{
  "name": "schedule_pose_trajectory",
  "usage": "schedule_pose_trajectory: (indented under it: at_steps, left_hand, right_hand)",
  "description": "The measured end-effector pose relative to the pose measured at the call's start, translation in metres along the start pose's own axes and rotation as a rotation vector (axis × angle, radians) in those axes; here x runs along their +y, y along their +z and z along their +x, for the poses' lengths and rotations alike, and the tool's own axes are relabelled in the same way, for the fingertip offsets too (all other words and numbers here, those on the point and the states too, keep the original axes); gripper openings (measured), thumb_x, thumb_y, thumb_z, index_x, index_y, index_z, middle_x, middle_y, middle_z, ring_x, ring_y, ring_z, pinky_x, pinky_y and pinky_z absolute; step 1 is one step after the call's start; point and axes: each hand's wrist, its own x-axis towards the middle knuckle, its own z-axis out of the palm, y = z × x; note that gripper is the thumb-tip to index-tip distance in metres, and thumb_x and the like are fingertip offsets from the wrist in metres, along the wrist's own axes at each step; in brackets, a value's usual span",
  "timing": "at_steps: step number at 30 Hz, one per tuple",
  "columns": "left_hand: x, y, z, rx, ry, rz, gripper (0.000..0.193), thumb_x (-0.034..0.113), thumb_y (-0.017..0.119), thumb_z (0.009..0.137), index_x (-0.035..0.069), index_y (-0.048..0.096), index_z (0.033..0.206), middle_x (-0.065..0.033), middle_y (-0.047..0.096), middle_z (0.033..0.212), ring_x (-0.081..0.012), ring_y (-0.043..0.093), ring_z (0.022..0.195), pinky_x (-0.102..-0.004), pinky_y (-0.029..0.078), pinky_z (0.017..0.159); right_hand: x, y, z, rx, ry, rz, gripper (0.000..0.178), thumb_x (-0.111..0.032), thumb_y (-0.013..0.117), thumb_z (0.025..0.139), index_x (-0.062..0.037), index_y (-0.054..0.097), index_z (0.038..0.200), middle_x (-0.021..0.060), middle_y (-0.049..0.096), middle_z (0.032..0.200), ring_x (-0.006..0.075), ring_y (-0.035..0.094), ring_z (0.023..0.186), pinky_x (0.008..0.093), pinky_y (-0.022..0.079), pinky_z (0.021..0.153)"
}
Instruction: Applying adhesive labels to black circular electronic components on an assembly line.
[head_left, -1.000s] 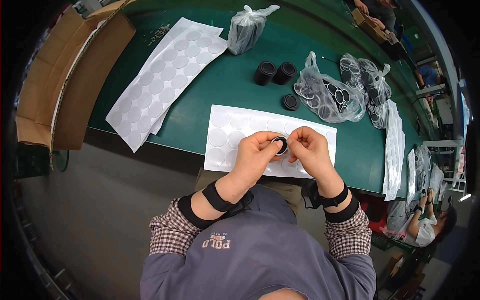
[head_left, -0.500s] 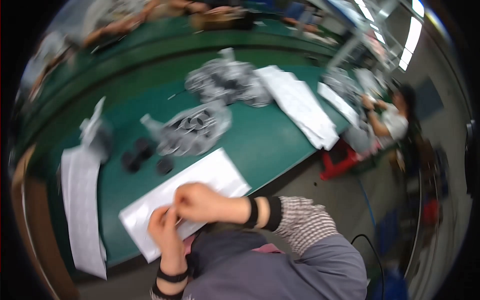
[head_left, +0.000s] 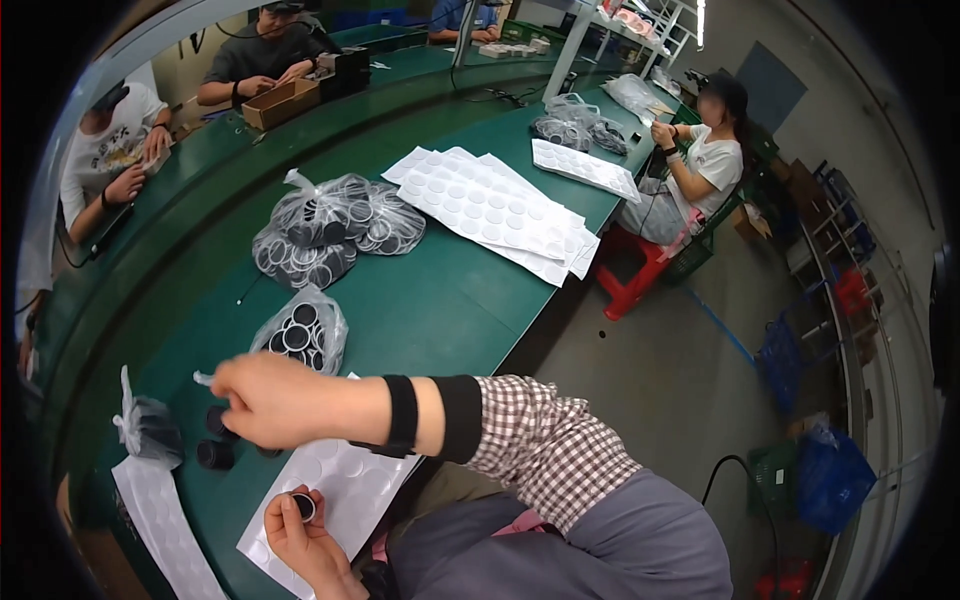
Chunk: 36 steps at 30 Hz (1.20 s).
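Note:
My left hand (head_left: 298,540) pinches a small round black cap with a pale rim (head_left: 304,507) between thumb and fingers. It is over the near end of a white sheet of round stickers (head_left: 335,480). My right hand (head_left: 270,400) is to the upper left of that sheet, fingers curled; whatever is in them is hidden. Just below its fingertips are small stacks of black round caps (head_left: 215,455), partly covered by the hand. Beyond it lies an open clear bag (head_left: 300,335) full of black caps with pale rims.
Tied bags of caps (head_left: 335,225) and a pile of sticker sheets (head_left: 490,205) lie farther up the green table (head_left: 430,310). At left are another tied bag (head_left: 150,435) and sheet (head_left: 170,530). A co-worker (head_left: 710,150) sits on a red stool (head_left: 630,270); others work across the table.
My hands, close together over the sheet before, are now apart. The right has gone left to the stacked caps; the left shows a cap. The view has turned, sliding the table leftward.

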Motion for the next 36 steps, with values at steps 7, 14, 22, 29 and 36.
schedule_pose_trajectory:
  at_steps: [7, 14, 22, 29, 36]
  left_hand:
    - [0.005, 0.003, 0.002, -0.003, -0.043, -0.057, 0.017, 0.017, 0.050, 0.088, 0.002, 0.054, 0.096, -0.0086, 0.059, 0.090, -0.0155, 0.058, 0.079, -0.0265, 0.051, 0.067]
    - [-0.002, 0.004, -0.003, 0.000, -0.057, 0.017, 0.021, 0.018, 0.048, 0.088, 0.001, 0.054, 0.099, -0.0074, 0.058, 0.091, -0.0141, 0.058, 0.081, -0.0256, 0.050, 0.068]
    - [0.002, 0.007, -0.010, 0.034, -0.063, 0.031, 0.021, 0.018, 0.047, 0.088, 0.001, 0.055, 0.098, -0.0064, 0.058, 0.089, -0.0138, 0.057, 0.080, -0.0256, 0.049, 0.069]
    - [0.005, 0.002, -0.018, -0.008, -0.097, 0.021, 0.021, 0.019, 0.048, 0.088, 0.002, 0.055, 0.098, -0.0056, 0.058, 0.087, -0.0132, 0.057, 0.078, -0.0246, 0.050, 0.065]
    - [0.004, -0.007, -0.021, -0.022, -0.192, 0.008, 0.016, 0.018, 0.049, 0.087, 0.004, 0.053, 0.093, -0.0052, 0.058, 0.084, -0.0124, 0.058, 0.074, -0.0240, 0.050, 0.061]
  right_hand:
    - [0.016, 0.020, -0.031, -0.207, 0.021, -0.046, 0.029, -0.032, 0.065, 0.063, -0.0034, 0.058, 0.060, 0.0117, 0.059, 0.059, 0.0302, 0.059, 0.059, 0.0386, 0.045, 0.053]
    - [0.034, 0.033, -0.056, -0.260, 0.149, 0.161, 0.029, -0.030, 0.068, 0.063, -0.0019, 0.058, 0.060, 0.0117, 0.059, 0.059, 0.0258, 0.058, 0.056, 0.0337, 0.043, 0.049]
    - [0.028, 0.039, -0.063, -0.220, 0.178, 0.293, 0.025, -0.022, 0.067, 0.065, 0.0002, 0.059, 0.060, 0.0117, 0.059, 0.058, 0.0234, 0.058, 0.053, 0.0323, 0.043, 0.048]
    - [0.030, 0.042, -0.070, -0.245, 0.163, 0.287, 0.023, -0.021, 0.065, 0.068, 0.0004, 0.059, 0.064, 0.0100, 0.058, 0.057, 0.0190, 0.055, 0.051, 0.0303, 0.041, 0.047]
    - [0.032, 0.048, -0.075, -0.252, 0.157, 0.282, 0.023, -0.021, 0.066, 0.068, 0.0003, 0.059, 0.063, 0.0098, 0.058, 0.056, 0.0179, 0.054, 0.050, 0.0300, 0.041, 0.047]
